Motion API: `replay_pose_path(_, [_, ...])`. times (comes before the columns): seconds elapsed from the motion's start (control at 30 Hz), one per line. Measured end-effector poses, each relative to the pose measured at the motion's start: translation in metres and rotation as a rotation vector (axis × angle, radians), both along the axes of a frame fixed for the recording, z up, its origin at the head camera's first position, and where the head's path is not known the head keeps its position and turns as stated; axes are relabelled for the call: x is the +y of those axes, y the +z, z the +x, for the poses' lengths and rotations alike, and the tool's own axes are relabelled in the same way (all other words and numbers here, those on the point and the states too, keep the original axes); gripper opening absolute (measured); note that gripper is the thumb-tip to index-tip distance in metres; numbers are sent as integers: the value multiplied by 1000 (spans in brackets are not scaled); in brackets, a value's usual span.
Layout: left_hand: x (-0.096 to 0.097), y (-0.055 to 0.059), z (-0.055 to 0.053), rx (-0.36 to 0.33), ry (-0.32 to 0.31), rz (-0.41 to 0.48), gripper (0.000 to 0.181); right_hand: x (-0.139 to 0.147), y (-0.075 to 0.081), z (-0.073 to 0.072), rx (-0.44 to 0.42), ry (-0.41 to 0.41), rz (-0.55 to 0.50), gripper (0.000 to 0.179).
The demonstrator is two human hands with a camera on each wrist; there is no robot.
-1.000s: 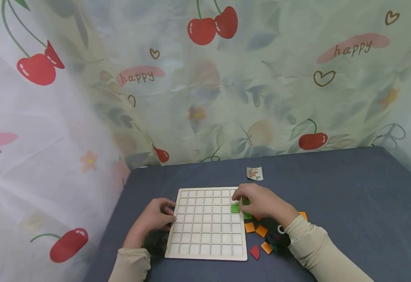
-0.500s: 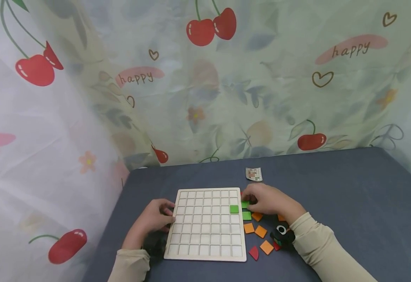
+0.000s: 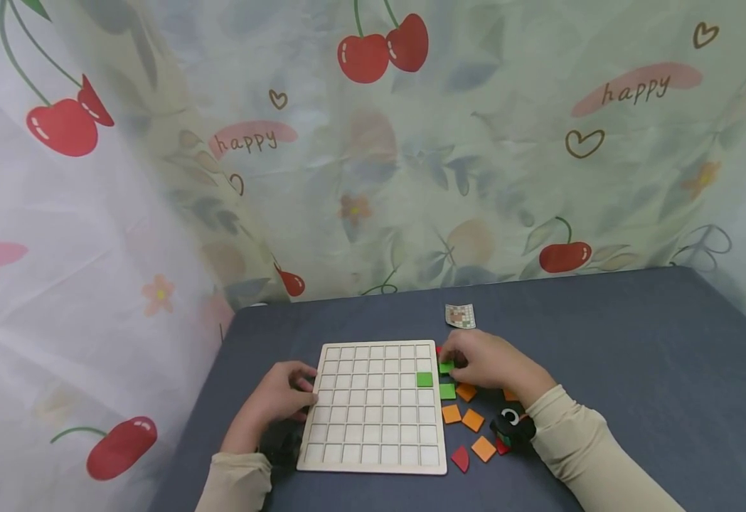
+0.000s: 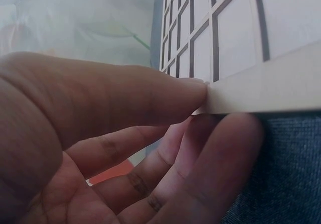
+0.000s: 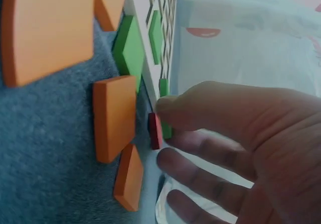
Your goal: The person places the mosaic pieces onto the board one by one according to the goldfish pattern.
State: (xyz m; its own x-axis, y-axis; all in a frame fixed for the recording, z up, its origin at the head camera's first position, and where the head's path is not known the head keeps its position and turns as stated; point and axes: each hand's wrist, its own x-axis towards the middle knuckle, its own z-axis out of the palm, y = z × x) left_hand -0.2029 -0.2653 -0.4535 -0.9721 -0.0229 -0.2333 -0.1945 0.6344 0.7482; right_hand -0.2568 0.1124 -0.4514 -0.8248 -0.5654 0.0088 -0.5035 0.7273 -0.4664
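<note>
11 o'clock: pale, blurred curtain (image 4: 75, 23) | 1 to 3: wooden board (image 4: 281, 91), gridded | 9 to 6: left hand (image 4: 110, 146), thumb tip touching board's edge, fingers curled below | 4 to 5: dark blue counter (image 4: 291, 169) | 7: red patch (image 4: 113, 172) behind fingers

Soft, even light; head view clear.
We note left wrist view dim, right hazy, backdrop cloth (image 5: 241, 53) blurred.
</note>
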Motion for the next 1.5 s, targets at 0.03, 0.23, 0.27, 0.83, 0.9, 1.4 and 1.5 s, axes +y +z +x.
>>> replay_pose_path(0.03, [0, 0, 0, 2, -4, -2, 42, 0, 1, 1, 14, 3, -5, 16])
replay_pose_path(0.23, [0, 0, -2, 0, -3, -6, 42, -10, 3, 7, 94, 85, -62, 9])
replay_pose_path(0.27, [0, -1, -2, -3, 2, -6, 42, -13, 3, 9, 99, 100, -73, 9])
replay_pose_path(0.83, [2, -2, -1, -2, -5, -12, 43, -48, -9, 18, 153, 131, -97, 9])
replay_pose_path(0.9, [2, -2, -1, -3, -7, -14, 43, -48, -9, 19, 135, 129, -95, 9])
replay_pose_path(1.4, [0, -3, 0, -3, 3, 11, 42, -40, -3, 12, 31, 166, -53, 16])
replay_pose_path(1.5, [0, -3, 0, -3, 9, 13, 42, -30, 6, 9, -17, 155, -55, 16])
